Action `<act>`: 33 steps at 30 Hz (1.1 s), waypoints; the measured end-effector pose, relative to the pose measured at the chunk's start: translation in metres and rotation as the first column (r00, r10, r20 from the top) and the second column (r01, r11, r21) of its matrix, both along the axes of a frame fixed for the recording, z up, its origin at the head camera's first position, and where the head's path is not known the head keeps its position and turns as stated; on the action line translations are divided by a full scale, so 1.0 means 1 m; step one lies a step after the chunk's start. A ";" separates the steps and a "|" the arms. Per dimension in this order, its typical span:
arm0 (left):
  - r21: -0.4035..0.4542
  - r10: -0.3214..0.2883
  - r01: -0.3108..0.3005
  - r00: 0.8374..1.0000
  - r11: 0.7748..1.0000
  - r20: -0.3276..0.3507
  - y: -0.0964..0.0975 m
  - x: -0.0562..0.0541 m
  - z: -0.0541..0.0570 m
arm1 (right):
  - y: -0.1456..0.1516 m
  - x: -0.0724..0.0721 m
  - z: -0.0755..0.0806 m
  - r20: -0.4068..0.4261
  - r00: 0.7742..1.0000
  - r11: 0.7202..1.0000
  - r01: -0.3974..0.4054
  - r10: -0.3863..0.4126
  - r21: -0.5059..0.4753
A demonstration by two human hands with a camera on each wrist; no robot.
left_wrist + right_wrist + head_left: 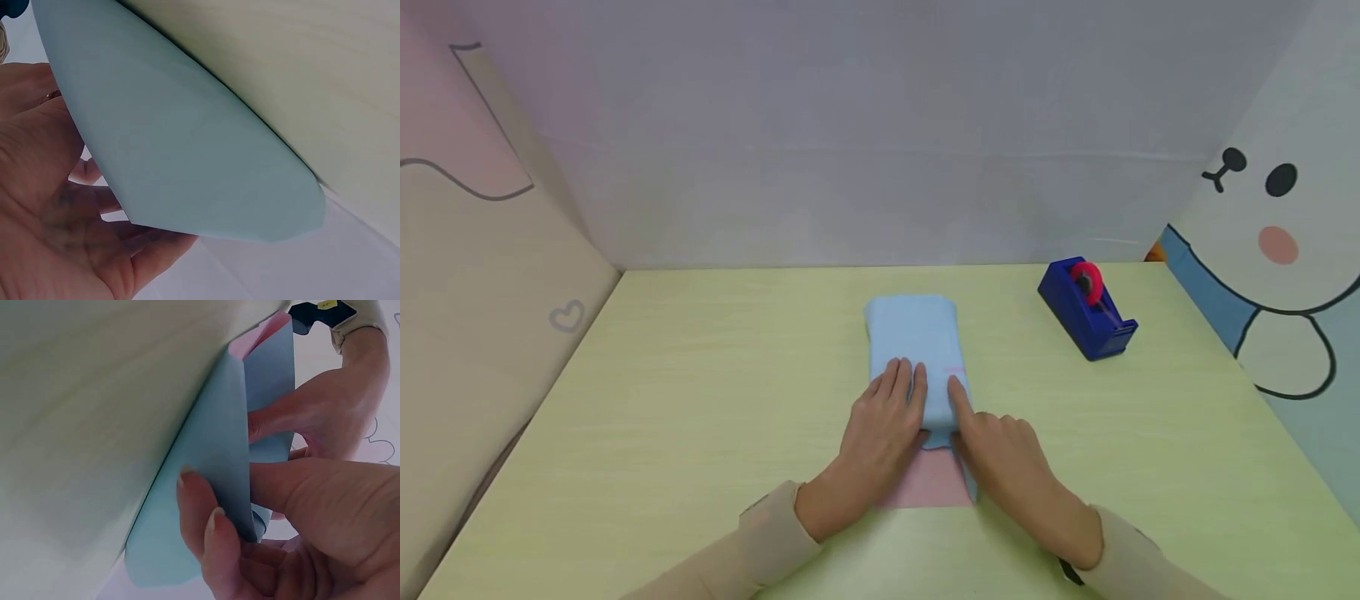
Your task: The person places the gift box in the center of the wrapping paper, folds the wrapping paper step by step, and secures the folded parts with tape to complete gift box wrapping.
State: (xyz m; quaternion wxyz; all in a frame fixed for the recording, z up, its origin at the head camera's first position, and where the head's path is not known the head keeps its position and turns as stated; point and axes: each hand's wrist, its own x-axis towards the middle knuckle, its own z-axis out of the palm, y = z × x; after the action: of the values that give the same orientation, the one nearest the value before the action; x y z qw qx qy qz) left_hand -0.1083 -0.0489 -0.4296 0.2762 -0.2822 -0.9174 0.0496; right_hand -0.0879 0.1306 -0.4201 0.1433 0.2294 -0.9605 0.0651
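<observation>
A box-shaped bundle (913, 329) in light blue wrapping paper lies on the table. At its near end the paper is unfolded, and a pink inner face (928, 482) shows. My left hand (887, 417) rests on top with its fingers straight; in the left wrist view that hand (50, 200) lies along the bundle's blue side (181, 137). My right hand (1003, 450) is at the near right corner, index finger along the right edge. The right wrist view shows this hand (306, 506) pinching the side paper (219, 419), thumb inside the fold, fingers outside.
A blue tape dispenser (1086, 312) with a red-cored roll stands at the table's back right. The pale yellow-green table (700, 375) is bounded by a plain back screen (880, 133) and printed panels on the left and right.
</observation>
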 end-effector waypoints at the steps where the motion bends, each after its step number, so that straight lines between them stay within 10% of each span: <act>1: 0.002 0.001 -0.001 1.000 1.000 -0.008 0.000 0.000 0.000 | -0.001 0.000 0.000 -0.009 1.000 1.000 0.000 0.000 0.002; 27: -0.037 -0.016 0.016 1.000 0.999 0.015 -0.001 0.000 0.010 | 0.006 -0.003 0.006 0.018 0.999 0.999 -0.035 0.035 -0.003; 33: -0.066 -0.018 0.013 0.997 0.998 -0.077 -0.001 -0.003 0.005 | 0.003 -0.004 0.002 -0.034 0.999 1.000 -0.028 0.029 0.004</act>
State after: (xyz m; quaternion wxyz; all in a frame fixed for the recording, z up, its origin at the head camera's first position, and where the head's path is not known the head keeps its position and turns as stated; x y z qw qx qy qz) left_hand -0.1113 -0.0496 -0.4251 0.3026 -0.2962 -0.9016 0.0884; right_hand -0.0923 0.1339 -0.4184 0.1583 0.2444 -0.9547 0.0617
